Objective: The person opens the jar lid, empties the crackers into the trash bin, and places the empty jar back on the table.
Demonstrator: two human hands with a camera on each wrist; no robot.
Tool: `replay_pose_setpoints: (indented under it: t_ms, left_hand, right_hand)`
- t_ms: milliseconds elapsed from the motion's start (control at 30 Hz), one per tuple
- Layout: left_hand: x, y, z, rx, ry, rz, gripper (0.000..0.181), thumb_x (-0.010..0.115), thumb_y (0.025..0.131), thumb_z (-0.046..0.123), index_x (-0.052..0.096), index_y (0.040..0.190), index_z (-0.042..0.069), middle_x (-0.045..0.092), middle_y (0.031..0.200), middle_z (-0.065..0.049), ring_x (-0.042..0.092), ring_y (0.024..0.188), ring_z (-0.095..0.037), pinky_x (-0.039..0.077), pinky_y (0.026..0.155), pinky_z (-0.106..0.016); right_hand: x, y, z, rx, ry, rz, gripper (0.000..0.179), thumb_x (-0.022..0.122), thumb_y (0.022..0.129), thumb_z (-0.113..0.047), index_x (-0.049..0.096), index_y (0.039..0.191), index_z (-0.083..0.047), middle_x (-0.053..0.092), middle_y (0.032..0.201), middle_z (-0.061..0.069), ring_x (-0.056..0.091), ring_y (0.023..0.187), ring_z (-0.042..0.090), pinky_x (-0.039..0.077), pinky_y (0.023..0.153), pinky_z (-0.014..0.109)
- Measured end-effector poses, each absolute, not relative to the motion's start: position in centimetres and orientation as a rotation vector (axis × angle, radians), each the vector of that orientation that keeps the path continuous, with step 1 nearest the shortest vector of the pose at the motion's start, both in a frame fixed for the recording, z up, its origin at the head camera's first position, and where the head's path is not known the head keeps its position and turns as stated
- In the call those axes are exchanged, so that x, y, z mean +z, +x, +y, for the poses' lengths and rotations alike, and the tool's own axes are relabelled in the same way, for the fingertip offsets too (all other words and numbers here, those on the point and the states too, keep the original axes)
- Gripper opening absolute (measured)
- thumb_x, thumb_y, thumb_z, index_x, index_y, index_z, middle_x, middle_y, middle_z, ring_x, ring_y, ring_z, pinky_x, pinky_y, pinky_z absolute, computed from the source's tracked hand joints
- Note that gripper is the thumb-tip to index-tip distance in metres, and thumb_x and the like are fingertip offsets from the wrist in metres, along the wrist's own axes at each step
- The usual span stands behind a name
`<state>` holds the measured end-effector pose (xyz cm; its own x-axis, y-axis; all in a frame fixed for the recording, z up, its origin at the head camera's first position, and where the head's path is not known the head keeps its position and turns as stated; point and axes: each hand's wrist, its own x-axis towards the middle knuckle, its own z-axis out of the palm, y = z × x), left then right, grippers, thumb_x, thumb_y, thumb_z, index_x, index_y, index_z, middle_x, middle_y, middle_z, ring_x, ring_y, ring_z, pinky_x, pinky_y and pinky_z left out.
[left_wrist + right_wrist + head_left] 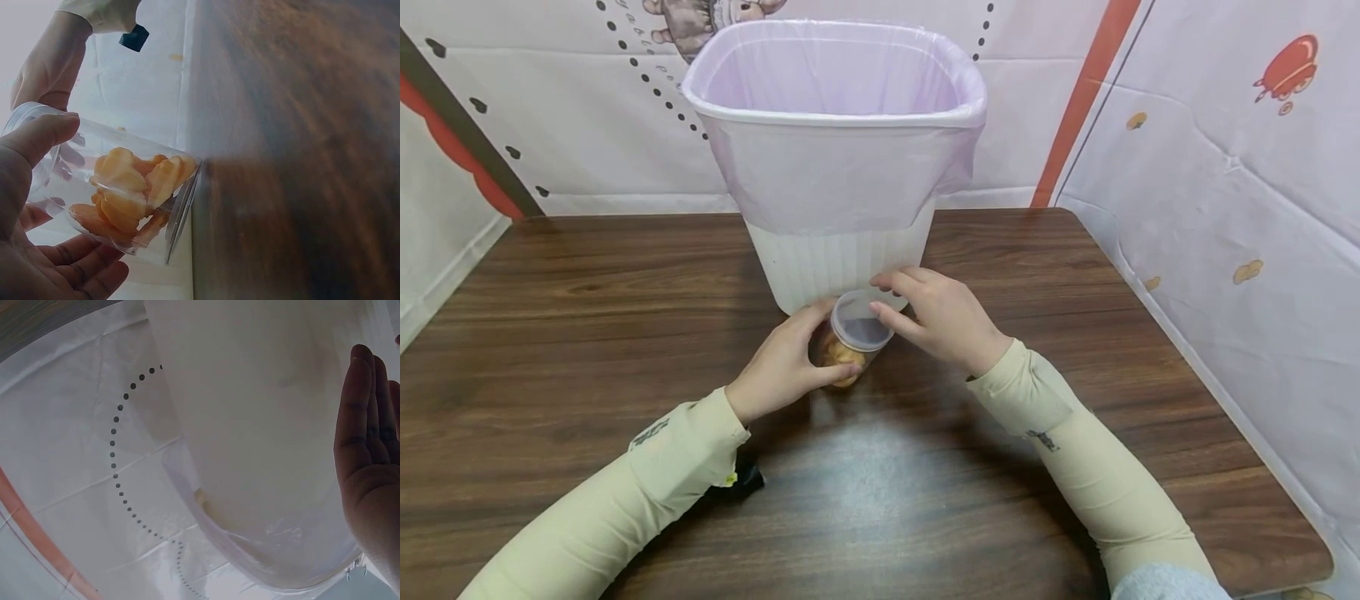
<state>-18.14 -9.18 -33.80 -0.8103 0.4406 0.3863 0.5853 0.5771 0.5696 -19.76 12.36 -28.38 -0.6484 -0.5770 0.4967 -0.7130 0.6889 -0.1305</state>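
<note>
Head view shows the left hand (784, 360) with its thumb on the near side of a clear jar (842, 352) and its fingers around the far side, holding it firmly between them. Yellow-orange pieces (122, 187) lie inside the jar, and a see-through lid (862, 320) covers its top. The jar is at the middle of the dark wood-grain table (587, 333), just in front of a white bin (842, 258). From the left wrist, its base slants against the tabletop; whether all of it touches, I cannot tell.

The right hand (951, 321) is beside the lid, thumb and fingers spread apart and gripping nothing; the thumb tip overlaps the lid's edge, though contact is unclear. In the right wrist view its fingers look nearly straight and lie close together.

A lilac liner (835, 167) folds over the bin's rim and hangs partway down its outside. Pale yellow-green sleeves (1075, 454) cover both forearms. White printed cloth (1225, 183) stands behind the table and along its right side
</note>
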Motion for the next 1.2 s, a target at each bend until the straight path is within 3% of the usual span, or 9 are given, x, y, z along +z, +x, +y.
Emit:
replay_pose_setpoints:
  t_ms: [633,900,1200]
  left_hand:
    - [-33.6,-18.0,-9.2,-1.051,-0.860,-2.611,0.071,0.074,0.070,0.039,0.041,0.131,0.021,0.052,0.122,0.004,0.049,0.110,-0.011,0.040,0.094,-0.033]
    - [-33.7,-18.0,-9.2,-1.030,-0.867,-2.589,0.071,0.075,0.070,0.038,0.042,0.130,0.019,0.053,0.122,0.003,0.049,0.110,-0.012,0.040,0.093,-0.032]
    - [-33.6,-18.0,-9.1,-1.039,-0.885,-2.565,0.068,0.075,0.070,0.036,0.044,0.128,0.018,0.054,0.120,0.003,0.049,0.108,-0.011,0.039,0.093,-0.031]
  right_hand:
    - [-28.3,-19.2,12.0,0.417,1.025,-2.497,0.037,0.055,0.086,-0.042,0.059,0.110,-0.014,0.064,0.098,0.001,0.061,0.083,0.013,0.050,0.073,0.031]
    - [-28.5,-19.0,11.7,0.330,1.023,-2.422,0.052,0.060,0.074,-0.054,0.061,0.107,-0.013,0.061,0.088,0.002,0.057,0.074,0.014,0.050,0.064,0.030]
    - [-28.6,-18.7,11.4,0.299,1.022,-2.354,0.061,0.065,0.068,-0.058,0.062,0.106,-0.011,0.060,0.091,0.003,0.057,0.082,0.015,0.050,0.066,0.029]
